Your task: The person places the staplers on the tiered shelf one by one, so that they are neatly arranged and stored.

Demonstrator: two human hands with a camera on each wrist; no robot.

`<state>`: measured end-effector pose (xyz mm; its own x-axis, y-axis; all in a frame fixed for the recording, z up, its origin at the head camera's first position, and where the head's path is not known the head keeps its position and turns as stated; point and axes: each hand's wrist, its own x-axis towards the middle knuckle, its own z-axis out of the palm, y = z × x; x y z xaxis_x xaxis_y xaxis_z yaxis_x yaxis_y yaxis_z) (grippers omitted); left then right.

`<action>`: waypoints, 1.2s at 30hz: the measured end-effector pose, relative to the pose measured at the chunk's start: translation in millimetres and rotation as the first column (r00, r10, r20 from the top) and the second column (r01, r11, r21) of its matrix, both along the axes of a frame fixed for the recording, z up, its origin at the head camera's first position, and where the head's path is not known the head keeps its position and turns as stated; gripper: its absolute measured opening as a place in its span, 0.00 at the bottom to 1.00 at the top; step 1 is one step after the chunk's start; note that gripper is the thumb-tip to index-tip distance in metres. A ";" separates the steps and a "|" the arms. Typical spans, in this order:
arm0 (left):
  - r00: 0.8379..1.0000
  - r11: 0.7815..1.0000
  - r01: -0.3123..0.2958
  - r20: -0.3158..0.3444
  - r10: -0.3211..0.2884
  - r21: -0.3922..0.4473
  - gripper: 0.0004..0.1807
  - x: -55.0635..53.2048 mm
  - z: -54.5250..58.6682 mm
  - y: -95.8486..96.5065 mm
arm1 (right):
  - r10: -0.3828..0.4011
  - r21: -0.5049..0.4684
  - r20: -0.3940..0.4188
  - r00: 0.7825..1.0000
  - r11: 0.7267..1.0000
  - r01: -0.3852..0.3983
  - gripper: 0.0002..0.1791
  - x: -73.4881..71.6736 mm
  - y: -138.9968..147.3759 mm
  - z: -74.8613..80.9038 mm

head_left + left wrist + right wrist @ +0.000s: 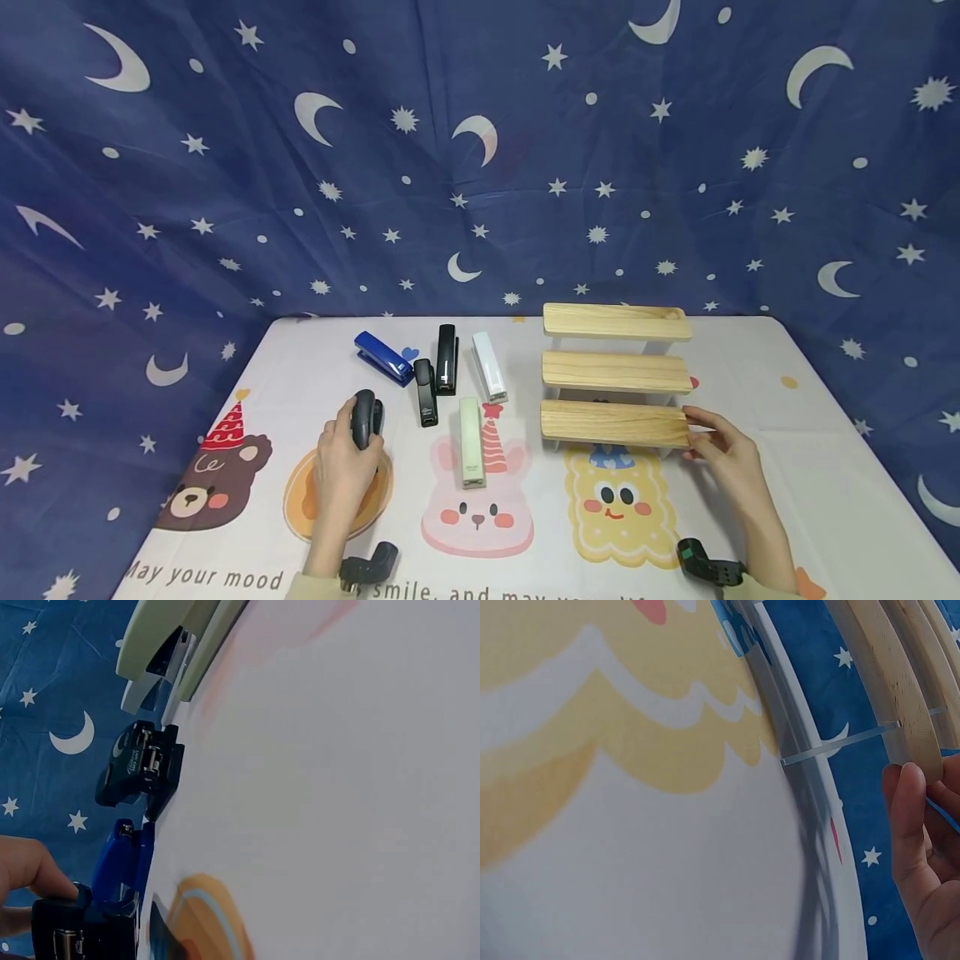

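Note:
At the left of the head view my left hand [341, 471] grips a dark grey stapler [363, 417]; its front end [67, 941] shows in the left wrist view. Whether that stapler touches the table I cannot tell. Over on the right, my right hand [731, 462] pinches the right end of the lowest wooden board [611, 422] of a three-tier display stand. The thumb [910, 796] lies against the board's end in the right wrist view. Beyond the left hand lie a blue stapler [384, 357], a small black stapler [425, 392] and a longer black one [447, 360].
A white stapler [490, 367] and a pale green stapler [471, 442] lie between the hands. Higher on the stand are the middle board [615, 372] and top board [615, 322], on clear supports. A starry blue curtain [480, 208] hangs behind the printed tablecloth [810, 500].

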<state>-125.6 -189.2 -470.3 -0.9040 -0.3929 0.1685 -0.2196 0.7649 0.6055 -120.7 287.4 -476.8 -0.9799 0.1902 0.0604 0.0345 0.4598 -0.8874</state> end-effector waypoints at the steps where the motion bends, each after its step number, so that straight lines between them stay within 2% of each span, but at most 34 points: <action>1: 1.000 1.000 0.002 -0.004 -0.002 0.001 0.35 0.0 0.8 0.3 | 0.001 0.000 -0.003 1.000 1.000 -0.001 0.22 0.3 -0.1 -0.1; 6: 1.000 1.000 0.023 -0.022 -0.023 0.004 0.35 -1.2 6.8 2.7 | 0.005 0.008 -0.019 1.000 1.000 -0.004 0.22 1.6 -0.5 0.0; 13: 0.994 0.995 0.099 -0.046 -0.099 0.018 0.35 -6.6 21.1 9.0 | 0.000 0.016 -0.004 1.000 1.000 0.000 0.22 -0.6 1.5 -1.3; 21: 0.980 0.988 0.153 -0.132 -0.150 0.016 0.34 -15.1 36.9 22.4 | 0.001 0.003 -0.016 1.000 1.000 -0.001 0.22 0.1 0.7 0.4; 25: 0.973 0.983 0.181 -0.152 -0.174 0.034 0.34 -19.9 46.6 31.9 | 0.003 0.000 -0.017 1.000 1.000 -0.003 0.22 0.8 0.3 1.4; 28: 0.965 0.978 0.206 -0.171 -0.198 0.035 0.33 -24.6 53.4 39.6 | 0.004 -0.005 -0.015 1.000 1.000 -0.004 0.22 1.1 0.1 2.0; 36: 0.927 0.956 0.293 -0.251 -0.278 0.022 0.33 -38.1 67.0 61.2 | 0.003 -0.008 -0.016 1.000 1.000 -0.003 0.22 1.4 -0.9 3.1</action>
